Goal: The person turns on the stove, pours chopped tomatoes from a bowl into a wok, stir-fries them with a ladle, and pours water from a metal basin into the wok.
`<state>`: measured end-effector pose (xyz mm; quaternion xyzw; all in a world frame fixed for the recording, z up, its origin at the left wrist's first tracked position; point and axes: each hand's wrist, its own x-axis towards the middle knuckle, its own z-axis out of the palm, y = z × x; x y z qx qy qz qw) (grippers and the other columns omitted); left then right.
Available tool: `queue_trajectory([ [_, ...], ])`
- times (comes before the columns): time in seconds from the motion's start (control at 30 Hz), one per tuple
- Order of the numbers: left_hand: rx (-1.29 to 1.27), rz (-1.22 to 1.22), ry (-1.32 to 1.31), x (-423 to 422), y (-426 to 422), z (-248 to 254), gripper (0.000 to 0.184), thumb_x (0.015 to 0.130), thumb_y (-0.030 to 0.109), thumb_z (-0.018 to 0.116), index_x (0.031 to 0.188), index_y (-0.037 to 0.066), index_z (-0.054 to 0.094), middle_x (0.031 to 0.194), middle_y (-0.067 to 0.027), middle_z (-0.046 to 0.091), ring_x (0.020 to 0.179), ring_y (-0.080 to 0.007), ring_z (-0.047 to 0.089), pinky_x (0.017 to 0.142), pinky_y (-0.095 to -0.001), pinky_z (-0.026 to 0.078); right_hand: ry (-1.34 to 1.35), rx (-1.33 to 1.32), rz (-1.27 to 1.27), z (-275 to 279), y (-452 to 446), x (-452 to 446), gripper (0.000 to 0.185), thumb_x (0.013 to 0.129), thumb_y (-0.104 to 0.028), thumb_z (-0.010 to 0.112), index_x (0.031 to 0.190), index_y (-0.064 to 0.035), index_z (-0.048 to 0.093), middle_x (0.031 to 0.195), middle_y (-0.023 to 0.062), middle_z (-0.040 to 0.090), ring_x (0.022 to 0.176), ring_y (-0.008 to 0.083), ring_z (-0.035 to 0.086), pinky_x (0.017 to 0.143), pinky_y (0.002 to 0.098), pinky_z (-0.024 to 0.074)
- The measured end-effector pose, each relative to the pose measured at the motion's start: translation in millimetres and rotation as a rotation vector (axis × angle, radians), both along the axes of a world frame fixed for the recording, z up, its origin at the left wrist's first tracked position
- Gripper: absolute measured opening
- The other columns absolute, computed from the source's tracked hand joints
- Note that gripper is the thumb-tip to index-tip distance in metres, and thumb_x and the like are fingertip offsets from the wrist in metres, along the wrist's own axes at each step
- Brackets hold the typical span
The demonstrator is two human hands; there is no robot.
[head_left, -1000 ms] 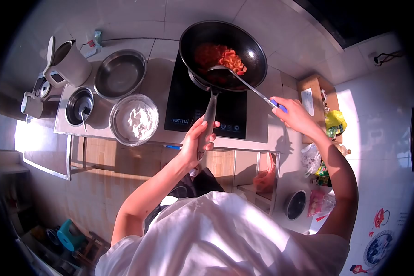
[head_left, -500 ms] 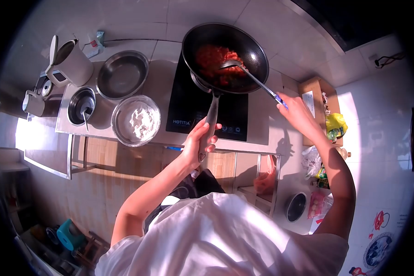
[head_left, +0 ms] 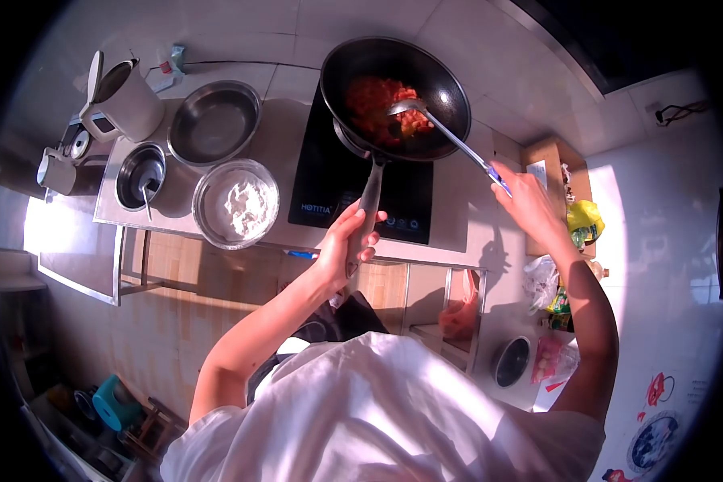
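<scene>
Tiled wall (head_left: 337,22) behind the wok (head_left: 448,100).
My left fingers (head_left: 367,254) grip its handle (head_left: 369,191) below; right fingers (head_left: 504,173) hold the ladle (head_left: 456,142), shifted rightward.

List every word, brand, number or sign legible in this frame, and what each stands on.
"HOTITIA": front left of the black cooktop.
Control markings along the cooktop's front edge: too small to read.
White label on the cardboard box: unreadable.
Small lettering above the blue round wall print: too blurred.
No number is legible.

Head cam, looks fwd + down, mid-close.
</scene>
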<state>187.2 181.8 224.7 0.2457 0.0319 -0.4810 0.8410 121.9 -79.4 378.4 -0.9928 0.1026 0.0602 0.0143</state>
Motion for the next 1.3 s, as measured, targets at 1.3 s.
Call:
queue_trajectory([
  [1.3,-0.034,-0.003,0.016,2.6,1.3,-4.8,0.025,0.092,0.02,0.043,0.115,0.01,0.042,0.099,-0.0061,0.057,0.063,-0.0085,0.048,0.045,-0.0179,0.037,0.045,-0.136,-0.033,15.3,-24.5,-15.9,0.031,0.08,-0.013,0.057,0.108,-0.0014,0.053,0.071,0.0241,0.059,0.072,0.0413,0.058,0.063,0.0465,0.0472],
])
